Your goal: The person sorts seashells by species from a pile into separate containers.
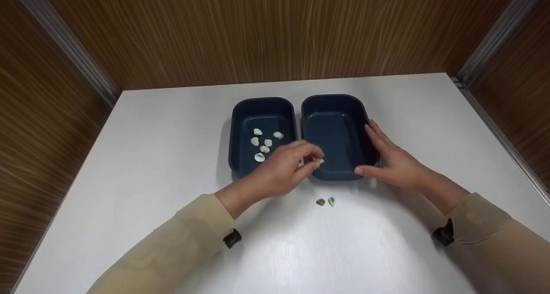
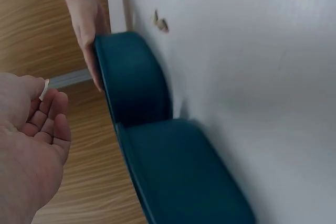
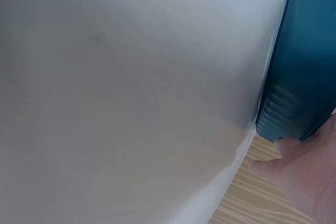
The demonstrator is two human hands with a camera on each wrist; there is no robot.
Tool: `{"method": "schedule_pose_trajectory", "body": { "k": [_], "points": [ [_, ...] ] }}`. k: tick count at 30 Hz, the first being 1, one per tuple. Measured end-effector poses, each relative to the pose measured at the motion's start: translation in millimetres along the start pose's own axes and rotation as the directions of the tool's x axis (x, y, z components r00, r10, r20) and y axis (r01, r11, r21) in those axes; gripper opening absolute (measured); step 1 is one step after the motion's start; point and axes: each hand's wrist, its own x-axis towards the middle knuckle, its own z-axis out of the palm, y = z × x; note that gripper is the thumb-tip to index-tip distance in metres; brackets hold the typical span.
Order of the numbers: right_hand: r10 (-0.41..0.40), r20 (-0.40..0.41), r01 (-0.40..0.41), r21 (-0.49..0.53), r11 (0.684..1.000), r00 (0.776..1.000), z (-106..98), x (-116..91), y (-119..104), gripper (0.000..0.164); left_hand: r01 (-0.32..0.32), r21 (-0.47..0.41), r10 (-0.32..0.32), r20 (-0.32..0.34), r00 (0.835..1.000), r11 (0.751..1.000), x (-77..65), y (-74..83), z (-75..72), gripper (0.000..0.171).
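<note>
My left hand [image 1: 285,165] is over the near inner corner of the right dark blue box [image 1: 331,135], pinching a small pale seashell [image 1: 318,160] between thumb and fingers. In the left wrist view, the thin edge of this shell [image 2: 44,89] shows at the fingertips. My right hand [image 1: 397,163] touches the right box's outer right side with fairly straight fingers, its thumb by the near corner. Several white seashells [image 1: 259,157] lie in the left dark blue box [image 1: 231,135]. On the table in front are a brownish seashell [image 1: 320,202] and a pale, dark-marked seashell [image 1: 331,201].
Both boxes stand side by side on a white table [image 1: 142,169], a narrow gap between them. Wood-grain panels [image 1: 275,32] rise behind the table and at both sides, with metal strips [image 1: 490,36] in the corners.
</note>
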Motion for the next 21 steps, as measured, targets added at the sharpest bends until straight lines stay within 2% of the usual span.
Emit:
{"method": "schedule_pose_trajectory", "body": {
  "k": [6,12,16,21],
  "points": [
    [-0.002,-0.001,0.002,-0.001,1.000,1.000,0,0,1,0.109,0.083,0.021,-0.082,-0.036,0.996,0.996,34.1,-11.6,-7.3,0.021],
    [0.005,-0.002,-0.005,-0.008,1.000,1.000,1,0,1,0.109,0.164,0.099,-0.160,-0.047,0.986,0.981,66.7,-25.6,0.6,0.021],
    [0.005,0.000,-0.005,-0.015,1.000,1.000,1,0,1,0.109,0.199,0.124,-0.197,-0.028,0.980,0.972,79.1,-32.2,8.4,0.023],
    [0.015,0.011,-0.015,-0.031,0.999,1.000,0,0,-1,0.109,0.211,0.137,-0.210,-0.023,0.977,0.968,88.5,-39.0,17.9,0.023]
  ]
}}
